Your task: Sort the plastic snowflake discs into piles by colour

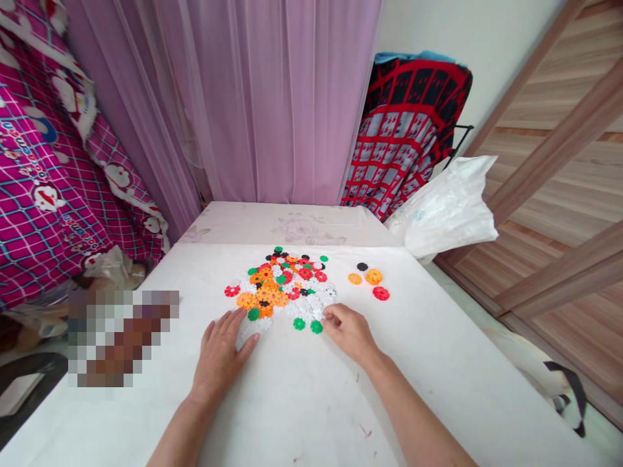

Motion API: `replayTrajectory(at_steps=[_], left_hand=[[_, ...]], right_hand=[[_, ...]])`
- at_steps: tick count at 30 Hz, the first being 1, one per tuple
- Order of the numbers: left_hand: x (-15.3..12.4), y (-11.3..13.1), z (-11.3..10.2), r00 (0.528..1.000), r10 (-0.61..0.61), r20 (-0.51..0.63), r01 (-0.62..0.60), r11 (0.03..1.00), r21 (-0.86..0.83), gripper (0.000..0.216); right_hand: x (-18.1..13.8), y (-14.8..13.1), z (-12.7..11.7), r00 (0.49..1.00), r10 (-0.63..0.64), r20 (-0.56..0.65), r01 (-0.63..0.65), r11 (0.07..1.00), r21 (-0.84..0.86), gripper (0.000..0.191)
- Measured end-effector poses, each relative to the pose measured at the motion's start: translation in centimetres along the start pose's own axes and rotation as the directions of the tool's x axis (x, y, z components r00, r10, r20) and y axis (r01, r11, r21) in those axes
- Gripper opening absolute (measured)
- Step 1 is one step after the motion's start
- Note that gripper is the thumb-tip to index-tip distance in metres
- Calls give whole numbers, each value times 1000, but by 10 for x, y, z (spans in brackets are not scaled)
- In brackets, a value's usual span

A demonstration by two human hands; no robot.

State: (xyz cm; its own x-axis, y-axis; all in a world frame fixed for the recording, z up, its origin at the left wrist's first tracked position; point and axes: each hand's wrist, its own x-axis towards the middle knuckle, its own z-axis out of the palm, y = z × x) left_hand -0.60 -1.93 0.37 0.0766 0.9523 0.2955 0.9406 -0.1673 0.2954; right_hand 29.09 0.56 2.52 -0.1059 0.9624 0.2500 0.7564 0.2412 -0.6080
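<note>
A loose heap of plastic snowflake discs point(267, 295) in orange, red, white, green and black lies on the white-covered table. My left hand point(221, 353) rests at the near left edge of the heap, fingers stretched out and thumb apart, by a green disc point(254, 314) and some white discs point(264, 324). At the near right edge, my right hand point(351, 331) has its fingers curled together in a pinch beside a green disc point(316, 327) and white discs. Whatever lies between those fingertips is hidden or too small to name.
Right of the heap lie a few separate discs: black point(363, 266), orange point(374, 277) and red point(381, 294). A white plastic bag point(448, 207) stands at the table's right edge. Purple curtains point(282, 97) hang behind; a blurred-out patch point(124, 337) covers the left side.
</note>
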Motion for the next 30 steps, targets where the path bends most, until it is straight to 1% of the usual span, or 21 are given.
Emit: replayTrajectory(at_steps=[2,4,7,10,14,17,21,24,27,30], left_hand=[[-2,2,3,1000,22,22,-23,999,33,63],[-4,4,5,998,54,28,-55,996,66,68],[-4,9,4,996,79,44,-83,991,106,67],[-2,14,0,994,68,84,-78,990,114,62],[-1,17,-4,995,39,92,-45,997,60,52],[0,16,-7,996,22,82,-23,1000,5,43],[3,17,-10,994,-20,106,24,999,-44,36],[7,23,-13,991,-58,120,65,997,-51,37],[12,31,-14,989,-104,104,111,992,-67,34],[17,37,-14,985,-155,78,162,981,-105,26]], right_hand=[[-11,-7,5,1000,-9,-6,8,999,-38,9],[-18,-12,11,998,-34,-46,29,995,-96,13],[-21,-16,23,992,-79,-95,61,981,-183,17],[-16,-18,33,991,-72,-111,49,978,-201,19],[-11,-17,39,991,-33,-128,13,988,-154,23],[-13,-16,38,991,-40,-131,26,994,-104,26],[-17,-14,36,990,-58,-128,45,994,-101,29],[-18,-13,37,990,-53,-131,43,996,-75,29],[-16,-12,39,990,-43,-133,43,999,-4,30],[-15,-13,44,988,-89,-124,99,992,73,31]])
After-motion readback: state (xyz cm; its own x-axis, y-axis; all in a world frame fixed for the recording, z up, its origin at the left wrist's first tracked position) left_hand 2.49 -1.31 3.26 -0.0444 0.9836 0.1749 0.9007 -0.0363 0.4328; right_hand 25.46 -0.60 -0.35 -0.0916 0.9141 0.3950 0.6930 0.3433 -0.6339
